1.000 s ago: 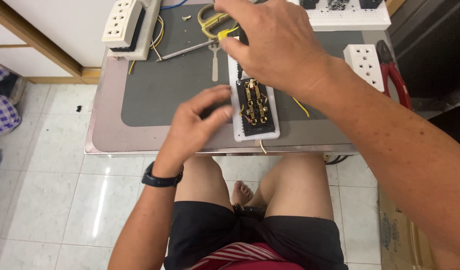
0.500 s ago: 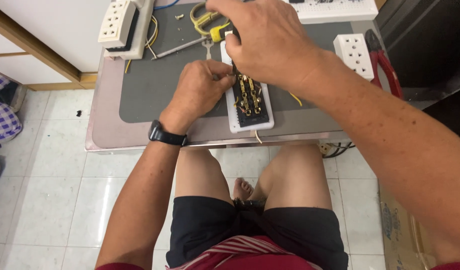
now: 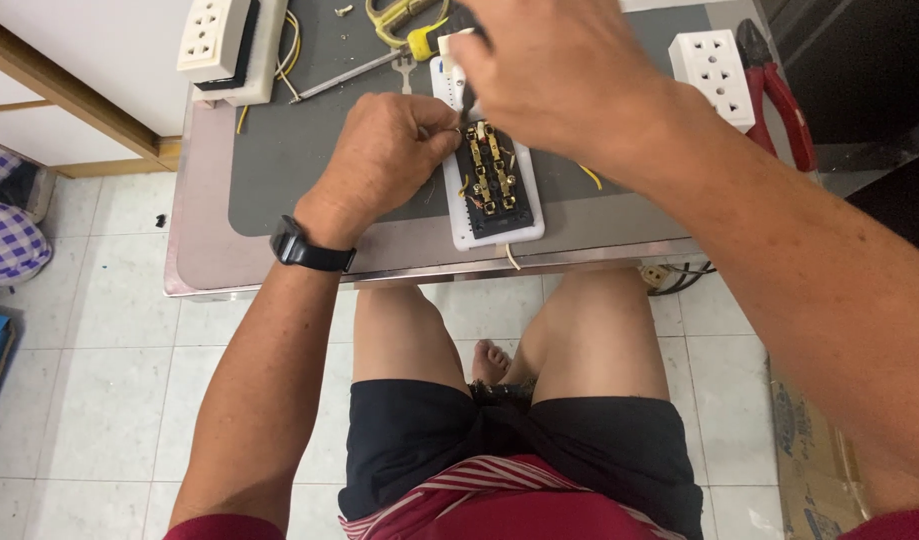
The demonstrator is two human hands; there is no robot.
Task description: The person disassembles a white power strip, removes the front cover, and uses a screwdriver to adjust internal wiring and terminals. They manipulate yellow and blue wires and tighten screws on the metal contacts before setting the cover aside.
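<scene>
White tiled floor, a small metal table (image 3: 279, 275) with a grey mat (image 3: 309, 150) on it, our bare knees under its near edge. At table centre lies an opened white power strip (image 3: 494, 190), long axis running 12 to 6, black insert and brass contact bars showing, short yellow wire bits around it. Our left hand (image 3: 384, 155) sits at 9 o'clock of the strip, fingers curled tight, fingertips (image 3: 441, 135) pinched together right at the brass bars' upper end; what they pinch is too small to tell. A black watch (image 3: 304, 248) is on that wrist. Our right hand (image 3: 559, 70) comes in from 3 o'clock, above the strip's 12 o'clock end, closed around a dark tool handle (image 3: 459, 25); the tip is hidden. At 12 o'clock of the strip: yellow-handled scissors (image 3: 399, 12) and a thin metal rod (image 3: 344, 78). At 2 o'clock a white socket block (image 3: 714, 72) and just beside it red-handled pliers (image 3: 779, 85). At 10 o'clock another white socket block (image 3: 214, 38) on a black-and-white base.
</scene>
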